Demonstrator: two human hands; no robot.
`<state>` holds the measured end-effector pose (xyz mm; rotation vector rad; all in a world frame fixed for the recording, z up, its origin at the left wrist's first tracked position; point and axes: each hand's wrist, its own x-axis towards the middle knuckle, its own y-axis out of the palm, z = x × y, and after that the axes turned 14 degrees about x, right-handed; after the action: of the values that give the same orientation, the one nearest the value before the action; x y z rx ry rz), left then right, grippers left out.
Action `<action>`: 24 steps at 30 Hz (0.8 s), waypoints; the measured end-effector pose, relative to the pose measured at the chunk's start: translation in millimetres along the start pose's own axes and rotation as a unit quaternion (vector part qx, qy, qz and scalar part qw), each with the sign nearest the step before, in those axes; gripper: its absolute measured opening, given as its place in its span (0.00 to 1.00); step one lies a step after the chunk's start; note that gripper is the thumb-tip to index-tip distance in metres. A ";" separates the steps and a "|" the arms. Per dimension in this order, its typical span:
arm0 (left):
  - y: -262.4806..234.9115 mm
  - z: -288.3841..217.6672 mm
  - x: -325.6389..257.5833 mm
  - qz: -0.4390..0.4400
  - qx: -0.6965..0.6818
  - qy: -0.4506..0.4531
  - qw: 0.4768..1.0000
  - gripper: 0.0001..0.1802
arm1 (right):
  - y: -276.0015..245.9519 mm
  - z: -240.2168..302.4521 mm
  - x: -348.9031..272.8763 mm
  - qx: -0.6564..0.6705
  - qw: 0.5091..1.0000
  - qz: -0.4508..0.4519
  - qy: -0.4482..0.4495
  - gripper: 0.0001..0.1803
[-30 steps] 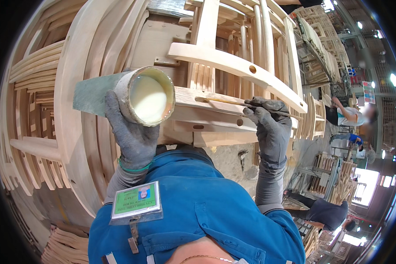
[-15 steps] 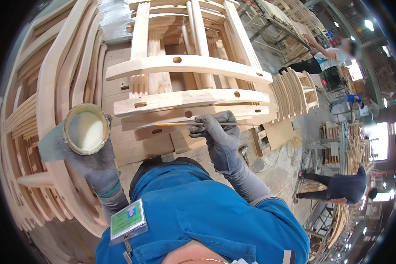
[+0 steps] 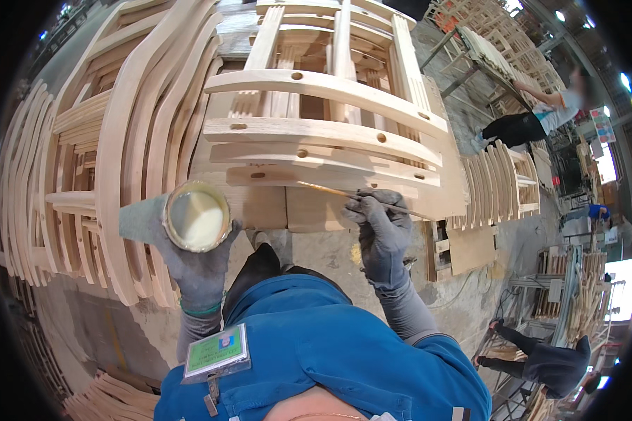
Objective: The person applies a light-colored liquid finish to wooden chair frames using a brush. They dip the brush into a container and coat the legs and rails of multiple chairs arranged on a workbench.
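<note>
A: "Quick status, pls: what're the hands holding?"

B: "L hand (image 3: 198,272) is gripping the cup (image 3: 168,221); whitish liquid (image 3: 202,219) is sitting inside. R hand (image 3: 380,235) is pinching the thin stick (image 3: 326,189), its tip pointing toward the stacked wooden frames (image 3: 323,85), near the lowest rail (image 3: 288,175). Can't tell if it's touching."

A: "OK. How far along, approx.?"

B: "Prob. mid-job, w/ liquid remaining in the cup. No mark is showing clearly on the frames, so can't tell qty done vs. left. More frames (image 3: 110,182) are sitting stacked at L; their progress isn't showing either."

Stick tip (image 3: 304,184) now farther from rail slot (image 3: 258,175)
</note>
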<state>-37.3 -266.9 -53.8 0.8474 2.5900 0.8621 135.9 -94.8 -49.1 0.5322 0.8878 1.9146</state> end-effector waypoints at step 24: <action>-44.9 -52.2 -126.4 -0.004 0.069 0.220 0.973 0.35 | 28.0 -43.1 -45.5 -0.028 0.986 0.137 0.095 0.04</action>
<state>20.0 -396.9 -30.9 0.7489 3.0644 0.9676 112.7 -159.1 -55.6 0.4624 0.9152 2.2639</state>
